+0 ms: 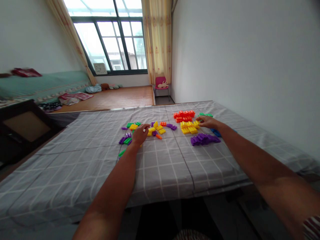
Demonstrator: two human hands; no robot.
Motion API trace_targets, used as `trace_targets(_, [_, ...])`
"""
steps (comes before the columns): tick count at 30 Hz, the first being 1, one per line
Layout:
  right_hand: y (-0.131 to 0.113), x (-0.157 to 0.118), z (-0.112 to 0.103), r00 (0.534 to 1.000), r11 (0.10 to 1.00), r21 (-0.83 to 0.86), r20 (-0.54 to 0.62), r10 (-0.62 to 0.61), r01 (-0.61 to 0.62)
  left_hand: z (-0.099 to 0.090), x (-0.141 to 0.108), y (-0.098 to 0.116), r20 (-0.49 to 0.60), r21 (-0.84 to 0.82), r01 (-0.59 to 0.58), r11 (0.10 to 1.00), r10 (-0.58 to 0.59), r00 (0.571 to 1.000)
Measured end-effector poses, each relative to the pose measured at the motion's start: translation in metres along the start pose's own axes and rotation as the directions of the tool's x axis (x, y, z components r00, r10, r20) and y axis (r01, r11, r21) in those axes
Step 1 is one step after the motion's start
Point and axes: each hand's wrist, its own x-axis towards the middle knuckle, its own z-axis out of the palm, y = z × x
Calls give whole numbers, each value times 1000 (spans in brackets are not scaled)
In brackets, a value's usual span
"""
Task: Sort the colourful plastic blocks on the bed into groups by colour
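My left hand (141, 134) is over the mixed pile, its fingers curled beside yellow pieces (151, 131); whatever they may hold is too small to make out. Purple pieces (122, 140) and green pieces (127, 141) lie to its left. My right hand (207, 121) has its fingertips together at the right end of the yellow stack (188, 127). Behind that stack sits an orange stack (184, 115), and in front of it a purple stack (204, 139). Blue pieces (216, 132) are partly hidden by my right forearm. Green pieces (205, 115) lie behind my right hand.
The pieces lie on a bed-like surface with a grey checked cloth (160, 170). A white wall (237, 66) stands to the right and a dark cabinet (22, 130) to the left. A pink chair (161, 82) is at the back.
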Motion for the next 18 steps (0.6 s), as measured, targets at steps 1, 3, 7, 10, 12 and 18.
trace_targets(1, [-2, 0, 4, 1000, 1000, 4, 21, -4, 4, 0, -1, 0, 2, 5, 3, 1000, -3, 1000])
trace_targets(3, [-6, -2, 8, 999, 1000, -22, 32, -1, 2, -2, -2, 0, 2, 15, 17, 1000, -17, 1000])
trace_targets(7, [-18, -11, 1, 1000, 996, -88, -19, -15, 13, -4, -3, 1, 9, 54, 66, 996, -66, 998])
trace_targets(10, [-42, -20, -5, 989, 991, -109, -125, -85, 71, -1, -4, 1, 63, 57, 71, 996, -75, 995])
trace_targets(12, [-69, -28, 1, 972, 984, -107, -171, -159, 142, 4, -5, 0, 132, 47, 54, 997, -60, 989])
trace_targets(18, [-165, -39, 59, 874, 881, -40, -112, -473, 472, 15, -5, -7, 265, 22, 70, 997, -74, 961])
